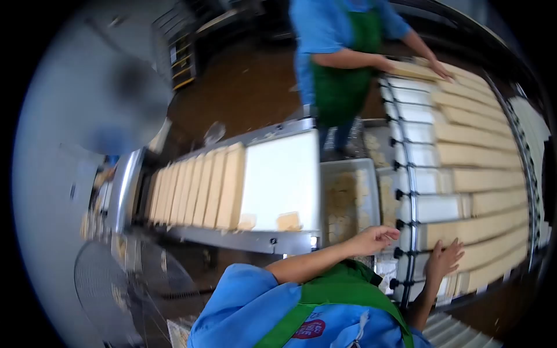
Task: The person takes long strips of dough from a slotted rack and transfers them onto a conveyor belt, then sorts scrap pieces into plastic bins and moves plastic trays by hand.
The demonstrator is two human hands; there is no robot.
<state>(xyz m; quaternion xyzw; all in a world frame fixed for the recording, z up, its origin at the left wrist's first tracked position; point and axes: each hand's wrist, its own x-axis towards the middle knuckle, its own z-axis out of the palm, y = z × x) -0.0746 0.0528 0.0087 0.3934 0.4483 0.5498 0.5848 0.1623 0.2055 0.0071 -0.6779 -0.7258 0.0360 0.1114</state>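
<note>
My left hand is above the near side of the rack's edge, fingers loosely bent and a little apart, with nothing seen in it. Fingers spread, my right hand lies at the near end of a long pale beige slab and holds nothing. More such slabs lie side by side on the white-surfaced rack. On the left, a row of upright beige slabs stands on a metal-edged conveyor, with small flat scraps near its front edge.
Across the rack a co-worker in a green apron has both hands on a slab. Between conveyor and rack sits a grey bin with beige scraps. A round fan guard stands at the lower left.
</note>
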